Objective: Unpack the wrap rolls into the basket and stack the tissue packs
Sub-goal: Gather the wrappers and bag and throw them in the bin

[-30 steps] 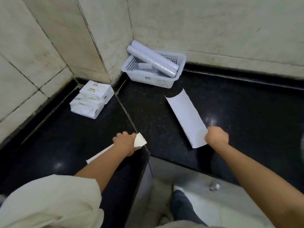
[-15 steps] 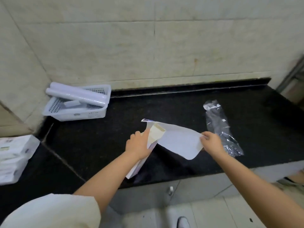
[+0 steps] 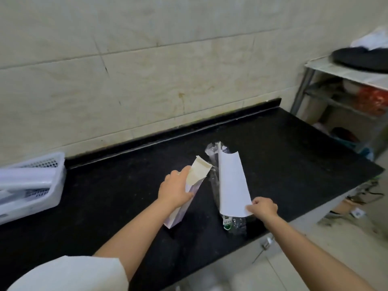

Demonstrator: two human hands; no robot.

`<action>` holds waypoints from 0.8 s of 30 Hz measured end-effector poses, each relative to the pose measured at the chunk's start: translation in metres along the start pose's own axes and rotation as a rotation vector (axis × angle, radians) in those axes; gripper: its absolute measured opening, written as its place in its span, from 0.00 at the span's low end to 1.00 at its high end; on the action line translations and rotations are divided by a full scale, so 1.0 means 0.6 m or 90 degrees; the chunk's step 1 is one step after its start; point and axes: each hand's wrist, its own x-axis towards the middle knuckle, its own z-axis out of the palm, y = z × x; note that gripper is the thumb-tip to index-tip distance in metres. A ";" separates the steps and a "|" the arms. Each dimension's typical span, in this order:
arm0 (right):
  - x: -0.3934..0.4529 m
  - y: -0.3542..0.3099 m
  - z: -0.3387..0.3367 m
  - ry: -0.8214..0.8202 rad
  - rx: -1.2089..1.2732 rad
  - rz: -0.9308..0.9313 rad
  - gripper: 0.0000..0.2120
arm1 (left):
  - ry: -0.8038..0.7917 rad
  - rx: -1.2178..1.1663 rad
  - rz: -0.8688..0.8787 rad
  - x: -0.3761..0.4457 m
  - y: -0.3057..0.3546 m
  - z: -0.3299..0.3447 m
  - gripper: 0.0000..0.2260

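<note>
Black worktop (image 3: pixel 105 196) against a tiled wall (image 3: pixel 147 70).
An opened carton (image 3: pixel 190 185) was gripped by the left hand (image 3: pixel 175 191); a white sheet (image 3: pixel 232 183) was pinched in the right hand (image 3: pixel 263 207) fingers.

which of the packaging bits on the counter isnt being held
The clear plastic wrapper, lying flat under the white sheet pinched by the right hand; the left hand grips the carton.

Bare black counter (image 3: pixel 117 198) between basket (image 3: pixel 42 198) and carton (image 3: pixel 189 192), open counter right of plastic bag (image 3: pixel 235 222)
</note>
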 end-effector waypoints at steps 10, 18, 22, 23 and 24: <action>-0.003 -0.004 0.047 -0.065 -0.035 0.126 0.10 | -0.067 0.082 0.061 0.049 0.013 0.002 0.29; -0.036 -0.064 0.108 0.013 0.069 0.124 0.13 | -0.075 0.106 0.026 0.048 -0.023 0.017 0.22; -0.042 -0.095 0.147 0.017 0.016 0.173 0.17 | -0.070 0.033 0.017 0.054 -0.047 0.017 0.22; -0.043 -0.100 0.155 0.034 -0.014 0.181 0.16 | -0.076 0.021 0.024 0.055 -0.050 0.017 0.22; -0.043 -0.105 0.161 0.052 -0.041 0.182 0.15 | -0.080 0.014 0.030 0.057 -0.052 0.015 0.22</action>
